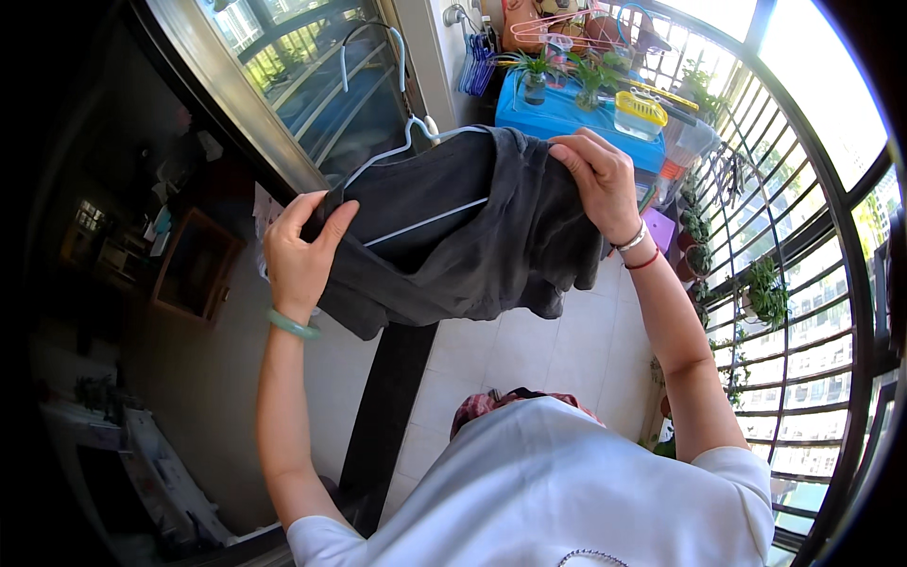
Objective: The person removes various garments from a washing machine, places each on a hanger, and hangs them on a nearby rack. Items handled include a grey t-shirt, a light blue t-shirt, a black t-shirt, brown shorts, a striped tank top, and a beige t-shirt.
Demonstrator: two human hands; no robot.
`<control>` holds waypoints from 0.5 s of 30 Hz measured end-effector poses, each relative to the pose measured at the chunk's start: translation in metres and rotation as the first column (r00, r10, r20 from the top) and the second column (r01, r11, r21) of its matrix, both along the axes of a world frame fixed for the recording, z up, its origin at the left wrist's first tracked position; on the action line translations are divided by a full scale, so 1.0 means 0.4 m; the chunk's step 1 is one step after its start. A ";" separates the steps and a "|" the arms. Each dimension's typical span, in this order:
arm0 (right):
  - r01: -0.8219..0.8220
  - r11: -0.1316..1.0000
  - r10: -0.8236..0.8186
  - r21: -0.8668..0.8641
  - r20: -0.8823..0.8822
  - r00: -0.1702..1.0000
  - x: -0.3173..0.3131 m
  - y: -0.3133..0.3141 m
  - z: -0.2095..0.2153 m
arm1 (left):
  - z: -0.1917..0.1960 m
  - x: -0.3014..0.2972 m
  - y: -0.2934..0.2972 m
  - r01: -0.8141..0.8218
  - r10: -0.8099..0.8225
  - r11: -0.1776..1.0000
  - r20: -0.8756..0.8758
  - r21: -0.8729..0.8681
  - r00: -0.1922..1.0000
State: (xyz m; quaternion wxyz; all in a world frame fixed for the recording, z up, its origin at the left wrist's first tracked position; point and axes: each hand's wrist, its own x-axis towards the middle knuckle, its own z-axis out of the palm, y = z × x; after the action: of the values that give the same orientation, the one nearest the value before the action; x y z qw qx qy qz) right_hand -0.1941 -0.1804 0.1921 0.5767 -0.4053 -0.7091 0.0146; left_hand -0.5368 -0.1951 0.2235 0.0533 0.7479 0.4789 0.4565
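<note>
Dark grey garment [539,231] hangs on a pale hanger [425,222]; left hand [300,248] pinches its left edge, right hand [609,184] its right, fingers closed.

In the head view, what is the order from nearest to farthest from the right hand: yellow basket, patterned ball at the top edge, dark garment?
From the right hand:
1. Dark garment: held in it, extending left.
2. Yellow basket: beyond it, slightly right.
3. Patterned ball: farther back, slightly left.

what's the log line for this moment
left hand: pinching dark garment | right hand: pinching dark garment | pale hanger: partly inside garment
</note>
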 end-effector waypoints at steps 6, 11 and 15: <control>-0.221 0.952 0.142 -0.211 -0.334 0.932 0.059 0.022 -0.006 | -0.003 -0.028 -0.031 -0.038 0.040 0.999 0.339 -0.011 0.940; -0.280 0.920 0.178 -0.274 -0.344 0.922 0.068 -0.027 -0.089 | -0.019 -0.066 -0.070 -0.093 0.097 0.995 0.338 -0.027 0.936; -0.214 0.943 0.168 -0.257 -0.189 0.968 0.038 -0.037 -0.130 | -0.037 -0.108 -0.108 -0.194 0.202 0.979 0.373 -0.061 0.905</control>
State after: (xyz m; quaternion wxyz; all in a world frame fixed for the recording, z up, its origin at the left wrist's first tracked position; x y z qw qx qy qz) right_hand -0.1790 -0.1953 0.1401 0.5671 -0.4080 -0.6863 0.2021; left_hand -0.5799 -0.2384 0.2086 0.1064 0.5930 0.5382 0.5894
